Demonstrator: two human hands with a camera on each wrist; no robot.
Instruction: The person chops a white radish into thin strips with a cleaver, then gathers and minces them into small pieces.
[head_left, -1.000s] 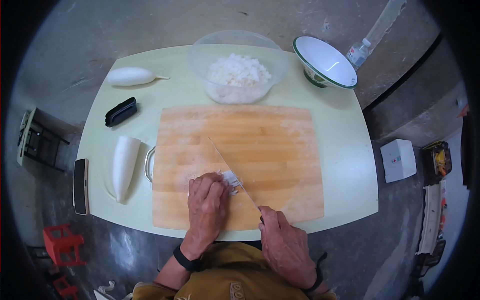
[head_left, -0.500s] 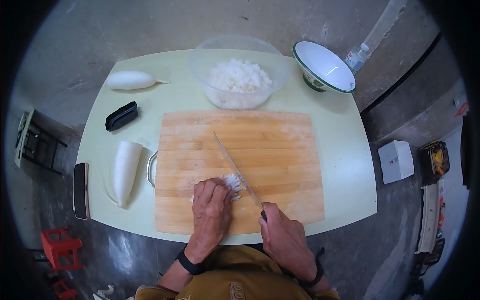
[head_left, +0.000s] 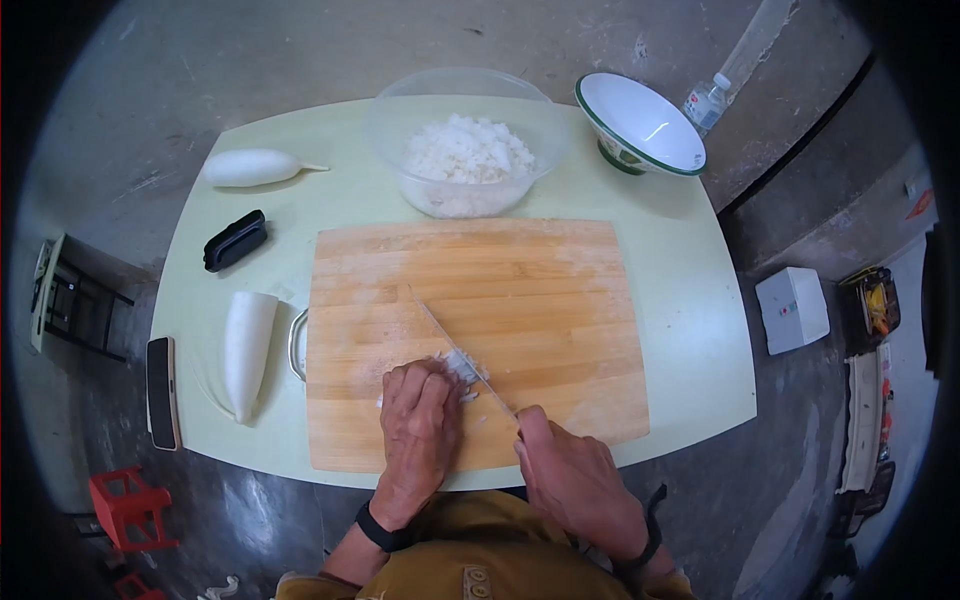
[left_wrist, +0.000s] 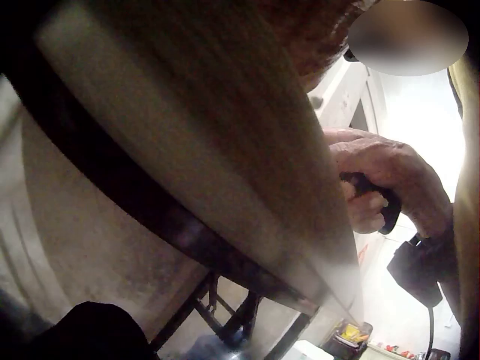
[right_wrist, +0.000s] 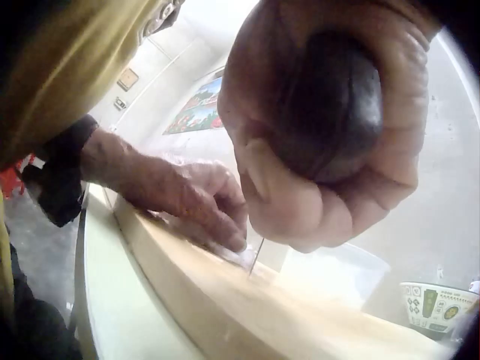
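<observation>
On the wooden cutting board (head_left: 520,290), my left hand (head_left: 418,415) holds down white daikon radish pieces (head_left: 460,368), fingers bent over them. In the right wrist view, the left hand's fingertips (right_wrist: 236,241) are right at the pieces, close to the blade. My right hand (head_left: 575,475) grips a kitchen knife (head_left: 440,328) by its black handle (right_wrist: 337,105), fingers wrapped round it. The blade runs diagonally across the board, its edge at the right side of the cut pieces. Most of what lies under the left palm is hidden.
A clear plastic bowl (head_left: 390,165) of shredded white radish stands behind the board, a green-rimmed bowl (head_left: 640,115) to its right. At left lie a whole daikon (head_left: 252,168), a cut daikon (head_left: 248,350), a black case (head_left: 235,241) and a phone (head_left: 162,393) near the table edge.
The knife swung rightward off the radish pieces half a second ago and is now back against them. The left hand stays on the pieces, nearly still. The head view shifts slightly.
</observation>
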